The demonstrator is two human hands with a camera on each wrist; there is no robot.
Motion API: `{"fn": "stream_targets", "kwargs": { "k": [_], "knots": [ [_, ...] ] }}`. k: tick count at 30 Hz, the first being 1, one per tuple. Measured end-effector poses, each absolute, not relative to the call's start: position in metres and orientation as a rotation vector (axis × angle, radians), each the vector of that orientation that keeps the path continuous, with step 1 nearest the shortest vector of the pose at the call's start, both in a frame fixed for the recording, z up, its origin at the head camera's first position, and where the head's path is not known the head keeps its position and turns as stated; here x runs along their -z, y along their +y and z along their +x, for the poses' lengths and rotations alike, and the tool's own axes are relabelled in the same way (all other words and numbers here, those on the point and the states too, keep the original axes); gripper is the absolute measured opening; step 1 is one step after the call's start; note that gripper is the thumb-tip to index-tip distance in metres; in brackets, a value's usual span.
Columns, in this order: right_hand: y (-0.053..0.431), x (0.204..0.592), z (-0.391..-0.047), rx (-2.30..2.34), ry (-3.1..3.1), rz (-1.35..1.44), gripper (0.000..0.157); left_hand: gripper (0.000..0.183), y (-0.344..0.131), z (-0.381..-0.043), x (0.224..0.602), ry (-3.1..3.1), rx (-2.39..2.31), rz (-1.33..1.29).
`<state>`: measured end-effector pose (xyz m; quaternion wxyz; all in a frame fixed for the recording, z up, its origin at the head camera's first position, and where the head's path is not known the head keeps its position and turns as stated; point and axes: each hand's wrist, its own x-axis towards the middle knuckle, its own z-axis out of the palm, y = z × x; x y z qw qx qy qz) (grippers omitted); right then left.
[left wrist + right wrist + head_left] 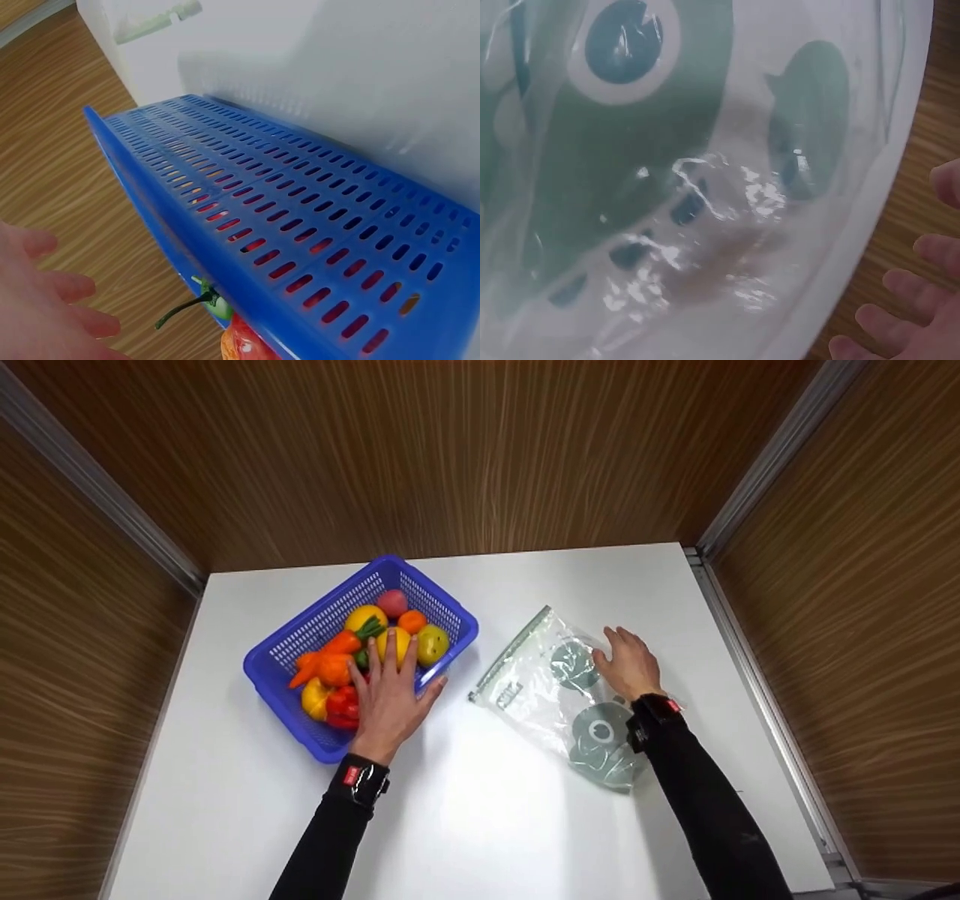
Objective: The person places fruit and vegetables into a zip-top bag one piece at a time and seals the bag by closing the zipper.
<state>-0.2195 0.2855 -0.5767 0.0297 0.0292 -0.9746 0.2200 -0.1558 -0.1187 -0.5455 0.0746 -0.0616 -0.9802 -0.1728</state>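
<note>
My left hand (388, 705) is over the near right side of a blue plastic basket (441, 591), its fingers spread above the fruit and vegetables. Nearest those fingertips is a yellow round fruit (394, 646); whether they touch it cannot be told. Around it lie a carrot (343, 643), a red bell pepper (343, 706), an orange (412, 621) and a yellow-green fruit (433, 645). In the left wrist view a green stem (184, 306) shows beside the basket rim. My right hand (631, 666), fingers loosely extended, hovers above a clear zip bag (529, 682) with green prints.
The bag lies flat on the white table (480, 817), its zip edge (510, 652) toward the basket. Wood-grain panels (450, 457) enclose the back and both sides. A metal rail (757, 697) runs along the right edge.
</note>
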Motion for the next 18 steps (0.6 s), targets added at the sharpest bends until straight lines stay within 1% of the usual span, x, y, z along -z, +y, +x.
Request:
{"fn": "stream_targets", "kwargs": {
  "k": [8, 13, 18],
  "knots": [
    [0.293, 0.603, -0.224, -0.722, -3.091, -0.158, 0.047, 0.082, -0.118, -0.152, 0.546, -2.921, 0.498, -0.196],
    [0.296, 0.608, -0.224, -0.716, -3.089, -0.171, 0.039, 0.085, -0.117, -0.152, 0.546, -2.901, 0.496, -0.198],
    [0.296, 0.606, -0.220, -0.811, -3.027, -0.163, 0.030, 0.085, -0.118, -0.151, 0.547, -2.876, 0.505, -0.187]
  ]
}}
